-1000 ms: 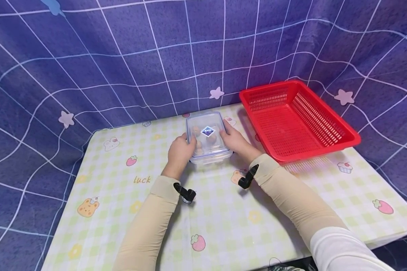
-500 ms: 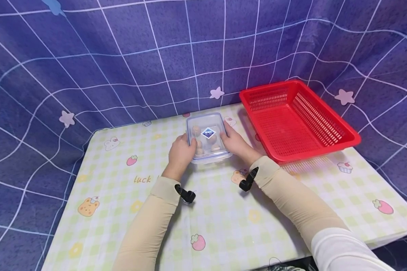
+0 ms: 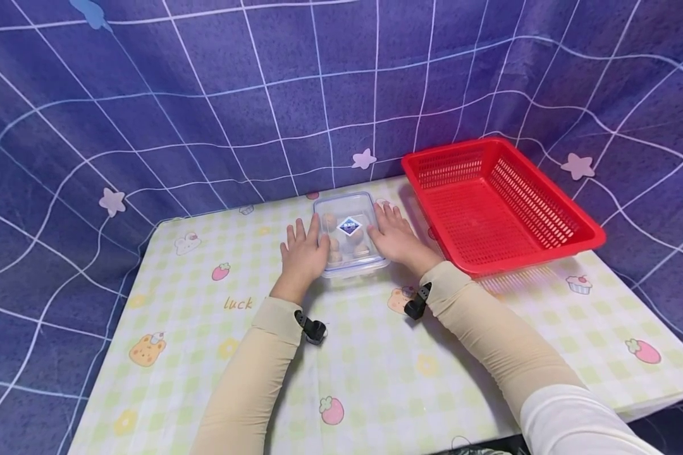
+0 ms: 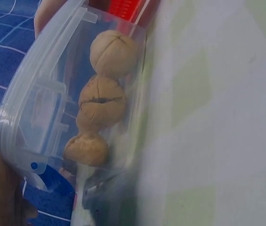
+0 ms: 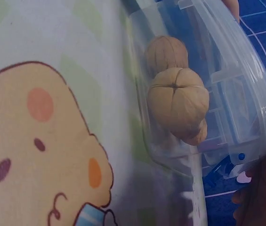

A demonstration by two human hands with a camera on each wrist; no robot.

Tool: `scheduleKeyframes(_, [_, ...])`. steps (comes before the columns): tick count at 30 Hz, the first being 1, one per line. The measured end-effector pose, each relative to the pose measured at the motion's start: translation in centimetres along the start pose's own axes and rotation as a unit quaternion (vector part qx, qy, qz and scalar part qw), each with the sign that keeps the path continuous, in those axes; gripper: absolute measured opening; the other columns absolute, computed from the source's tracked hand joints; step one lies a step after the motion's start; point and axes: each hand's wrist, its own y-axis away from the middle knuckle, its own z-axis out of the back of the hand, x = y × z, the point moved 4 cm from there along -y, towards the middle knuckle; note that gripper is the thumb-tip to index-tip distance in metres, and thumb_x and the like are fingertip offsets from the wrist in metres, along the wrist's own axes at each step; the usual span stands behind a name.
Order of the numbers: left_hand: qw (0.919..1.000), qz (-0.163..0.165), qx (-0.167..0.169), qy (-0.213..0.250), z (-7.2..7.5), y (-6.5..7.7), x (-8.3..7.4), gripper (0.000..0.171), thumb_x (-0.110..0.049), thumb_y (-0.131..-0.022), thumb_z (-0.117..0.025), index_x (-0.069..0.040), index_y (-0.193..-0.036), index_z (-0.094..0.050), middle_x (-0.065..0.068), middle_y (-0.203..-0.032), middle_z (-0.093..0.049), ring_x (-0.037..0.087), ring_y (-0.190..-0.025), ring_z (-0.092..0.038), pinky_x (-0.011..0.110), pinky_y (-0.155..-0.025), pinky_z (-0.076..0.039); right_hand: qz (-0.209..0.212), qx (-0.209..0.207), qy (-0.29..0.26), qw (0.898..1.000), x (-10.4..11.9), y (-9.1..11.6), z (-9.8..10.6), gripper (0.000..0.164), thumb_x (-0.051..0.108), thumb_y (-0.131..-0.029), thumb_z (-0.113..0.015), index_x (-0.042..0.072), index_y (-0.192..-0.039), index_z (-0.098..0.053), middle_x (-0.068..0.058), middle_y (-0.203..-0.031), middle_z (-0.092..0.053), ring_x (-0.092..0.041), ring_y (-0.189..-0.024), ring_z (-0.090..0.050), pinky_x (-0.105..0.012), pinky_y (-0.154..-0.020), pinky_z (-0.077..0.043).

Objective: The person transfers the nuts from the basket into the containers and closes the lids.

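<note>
A clear lidded food container (image 3: 341,203) with a blue-edged lid rests on the table, a blue diamond label (image 3: 350,226) on its top. Several walnuts (image 4: 102,101) show through its walls, and in the right wrist view two larger walnuts (image 5: 180,101) overlap. My left hand (image 3: 304,253) lies along the container's left side with fingers spread and thumb at the lid's edge. On the opposite side, my right hand (image 3: 397,237) has its fingers extended, thumb at the lid's right edge. A blue latch (image 4: 55,181) hangs down from the lid near the left hand.
To the right stands a red perforated plastic basket (image 3: 467,218). A checked tablecloth (image 3: 370,360) with cartoon prints covers the table. Behind it hangs a blue gridded curtain (image 3: 273,114) close to the table's back edge.
Both hands have loosened from gripping the container's sides, and their fingers have spread outward and straightened. The container has shifted very slightly toward me and its lid looks lower.
</note>
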Motion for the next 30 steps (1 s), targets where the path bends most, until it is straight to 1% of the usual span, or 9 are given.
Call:
scheduleKeyframes(5, [0.9999,-0.004,0.009,-0.005,-0.1,-0.2,0.2,0.064,-0.047,-0.105,-0.019,-0.027,-0.165,-0.007,0.019,-0.169,-0.003,0.039,-0.154,0.008,0.067,-0.119,-0.005,-0.010,0.011,0.009,1.000,-0.1,-0.1,-0.1,0.068,0.039,-0.108,-0.028,0.008,-0.163,-0.005,-0.020,-0.169,0.001,-0.037,-0.154,0.008,-0.060,-0.123,-0.001])
scheduleKeyframes(12, [0.9999,-0.013,0.008,-0.008,0.1,-0.4,0.2,0.064,-0.045,-0.105,-0.020,-0.026,-0.165,-0.008,0.018,-0.169,-0.004,0.040,-0.154,0.006,0.067,-0.119,-0.006,-0.010,0.005,0.020,1.000,-0.2,-0.1,0.0,0.068,0.041,-0.107,-0.030,0.009,-0.164,-0.007,-0.021,-0.169,-0.002,-0.039,-0.154,0.006,-0.061,-0.122,-0.001])
scheduleKeyframes(15, [0.9998,-0.007,0.008,0.019,0.0,-0.5,0.4,0.064,-0.046,-0.104,-0.021,-0.029,-0.165,-0.008,0.019,-0.169,-0.002,0.041,-0.154,0.002,0.068,-0.119,-0.008,-0.011,-0.006,-0.014,1.000,-0.3,-0.2,-0.2,0.068,0.040,-0.107,-0.031,0.010,-0.164,-0.008,-0.019,-0.169,0.000,-0.039,-0.155,0.006,-0.063,-0.121,-0.002])
scheduleKeyframes(18, [0.9976,0.008,0.006,0.068,-0.3,-0.5,0.7,0.063,-0.050,-0.104,-0.024,-0.037,-0.164,-0.009,0.020,-0.169,0.002,0.044,-0.153,-0.008,0.070,-0.116,-0.016,-0.009,-0.017,-0.077,0.997,-0.6,-0.2,-0.5,0.069,0.039,-0.106,-0.034,0.011,-0.164,-0.008,-0.019,-0.169,0.003,-0.040,-0.154,0.006,-0.064,-0.121,-0.004])
scheduleKeyframes(22, [0.9940,0.020,-0.008,0.107,-0.3,-0.3,1.0,0.066,-0.052,-0.102,-0.030,-0.042,-0.162,-0.004,0.021,-0.168,0.008,0.049,-0.151,-0.013,0.071,-0.114,-0.023,-0.006,-0.030,-0.140,0.990,-1.0,-0.2,-0.7,0.074,0.039,-0.105,-0.040,0.014,-0.164,-0.003,-0.021,-0.168,0.009,-0.042,-0.154,0.007,-0.063,-0.122,-0.005])
scheduleKeyframes(24, [0.9933,0.012,-0.025,0.113,-0.1,-0.3,1.1,0.070,-0.050,-0.102,-0.034,-0.040,-0.163,-0.001,0.023,-0.167,0.009,0.052,-0.149,-0.013,0.070,-0.115,-0.023,-0.012,-0.042,-0.158,0.986,-1.3,-0.2,-0.6,0.078,0.042,-0.104,-0.043,0.018,-0.164,0.001,-0.020,-0.168,0.010,-0.040,-0.154,0.006,-0.060,-0.122,-0.006])
scheduleKeyframes(26, [0.9903,0.008,-0.042,0.132,0.1,-0.2,1.2,0.072,-0.050,-0.103,-0.036,-0.040,-0.162,0.002,0.024,-0.167,0.007,0.054,-0.148,-0.017,0.069,-0.114,-0.025,-0.015,-0.064,-0.187,0.980,-1.6,-0.1,-0.3,0.079,0.043,-0.104,-0.045,0.019,-0.164,0.001,-0.019,-0.169,0.007,-0.037,-0.155,0.002,-0.057,-0.123,-0.007])
scheduleKeyframes(28, [0.9830,0.011,-0.052,0.176,0.3,-0.2,1.3,0.071,-0.050,-0.104,-0.036,-0.041,-0.162,0.005,0.023,-0.168,0.005,0.054,-0.147,-0.020,0.068,-0.115,-0.024,-0.025,-0.085,-0.236,0.968,-1.9,-0.1,0.1,0.077,0.043,-0.106,-0.044,0.020,-0.164,0.000,-0.015,-0.170,0.003,-0.033,-0.155,-0.002,-0.053,-0.124,-0.008])
scheduleKeyframes(30, [0.9696,0.014,-0.063,0.236,0.4,-0.2,1.5,0.069,-0.049,-0.106,-0.035,-0.042,-0.162,0.005,0.018,-0.169,0.001,0.048,-0.150,-0.018,0.065,-0.117,-0.021,-0.038,-0.103,-0.292,0.950,-2.2,0.0,0.4,0.074,0.043,-0.106,-0.043,0.020,-0.165,-0.003,-0.011,-0.170,-0.002,-0.029,-0.156,-0.006,-0.048,-0.125,-0.009])
